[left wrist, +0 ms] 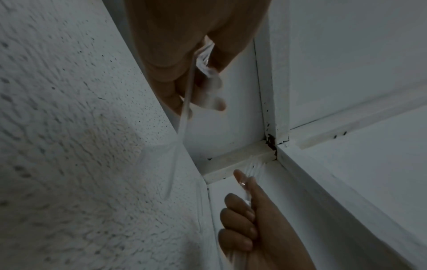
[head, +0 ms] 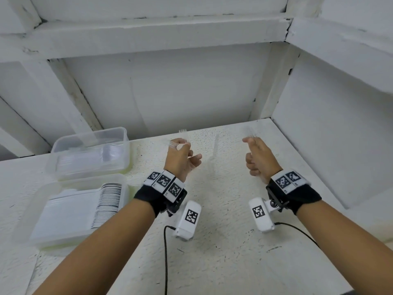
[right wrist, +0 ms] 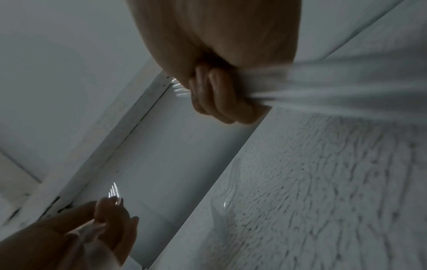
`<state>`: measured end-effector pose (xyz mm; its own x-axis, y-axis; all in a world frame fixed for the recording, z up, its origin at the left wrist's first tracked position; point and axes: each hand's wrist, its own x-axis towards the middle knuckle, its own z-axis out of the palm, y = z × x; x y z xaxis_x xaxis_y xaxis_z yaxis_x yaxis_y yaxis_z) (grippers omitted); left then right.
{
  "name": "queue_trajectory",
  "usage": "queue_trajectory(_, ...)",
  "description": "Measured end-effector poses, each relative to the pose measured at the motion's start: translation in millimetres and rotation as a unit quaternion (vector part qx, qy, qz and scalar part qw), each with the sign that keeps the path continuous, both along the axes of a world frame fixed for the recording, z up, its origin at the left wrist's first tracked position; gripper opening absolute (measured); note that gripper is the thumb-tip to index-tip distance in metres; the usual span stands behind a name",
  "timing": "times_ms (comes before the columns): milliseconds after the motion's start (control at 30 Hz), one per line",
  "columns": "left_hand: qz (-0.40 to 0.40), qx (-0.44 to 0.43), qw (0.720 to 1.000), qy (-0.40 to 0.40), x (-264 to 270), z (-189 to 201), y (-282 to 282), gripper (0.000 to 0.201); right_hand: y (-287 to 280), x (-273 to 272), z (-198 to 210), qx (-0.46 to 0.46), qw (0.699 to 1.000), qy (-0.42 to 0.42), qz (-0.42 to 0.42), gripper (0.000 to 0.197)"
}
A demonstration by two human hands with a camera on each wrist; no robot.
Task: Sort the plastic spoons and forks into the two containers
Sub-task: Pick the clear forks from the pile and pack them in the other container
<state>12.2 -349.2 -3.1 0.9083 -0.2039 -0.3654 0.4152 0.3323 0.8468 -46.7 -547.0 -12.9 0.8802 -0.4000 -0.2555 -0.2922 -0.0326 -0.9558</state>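
Observation:
My left hand [head: 180,158] is raised over the table [head: 223,252] and pinches a clear plastic fork [head: 182,131], tines pointing away. In the left wrist view the fork's [left wrist: 184,117] blurred handle trails down from the fingers [left wrist: 166,82]. My right hand [head: 258,158] grips a small bundle of clear forks [head: 252,134]. The right wrist view shows the forks [right wrist: 323,87] as a blurred streak leaving the curled fingers [right wrist: 219,95]. Two clear containers stand at the left: the far container [head: 119,133] holds clear cutlery, the near container [head: 53,243] a row of stacked spoons [head: 108,201].
A faint clear utensil shape [head: 215,150] shows between my hands; I cannot tell whether it lies on the table. White walls and beams close in behind and to the right. The table's back edge [head: 212,130] runs just beyond my hands. Camera cables hang below both wrists.

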Motion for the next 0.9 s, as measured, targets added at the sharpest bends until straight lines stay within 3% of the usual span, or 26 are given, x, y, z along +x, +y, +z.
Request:
queue_trajectory(100, -0.075, 0.188, 0.978, -0.047, 12, -8, -10, 0.014, -15, 3, -6, -0.085, 0.995, 0.032, -0.043, 0.025)
queue_trajectory(167, -0.156, 0.370, 0.905, -0.138, 17, -14, -17, 0.021, -27, 3, -11, -0.204, 0.974, 0.066, -0.069, 0.030)
queue_trajectory(267, -0.265, 0.577, 0.742, -0.214, 20, -22, -24, 0.044, -41, -1, -16, -0.330, 0.931, 0.132, -0.082, 0.020)
queue_trajectory(333, -0.303, 0.625, 0.690, -0.201, 21, -28, -27, 0.057, -45, -3, -18, -0.315, 0.929, 0.153, -0.115, 0.034)
queue_trajectory(400, -0.325, 0.645, 0.663, -0.197, 21, -33, -31, 0.059, -49, -3, -21, -0.284, 0.933, 0.174, -0.134, 0.051)
queue_trajectory(500, -0.347, 0.647, 0.648, -0.202, 20, -36, -37, 0.034, -56, 1, -29, -0.270, 0.926, 0.229, -0.130, 0.062)
queue_trajectory(633, -0.329, 0.649, 0.654, -0.205, 20, -34, -32, 0.026, -53, -2, -37, -0.305, 0.910, 0.250, -0.127, 0.043)
queue_trajectory(733, -0.302, 0.638, 0.674, -0.219, 18, -27, -22, 0.010, -52, -6, -40, -0.329, 0.914, 0.214, -0.103, 0.040)
queue_trajectory(900, -0.230, 0.602, 0.718, -0.264, 12, -4, -1, 0.012, -38, -6, -20, -0.309, 0.927, 0.156, -0.144, 0.030)
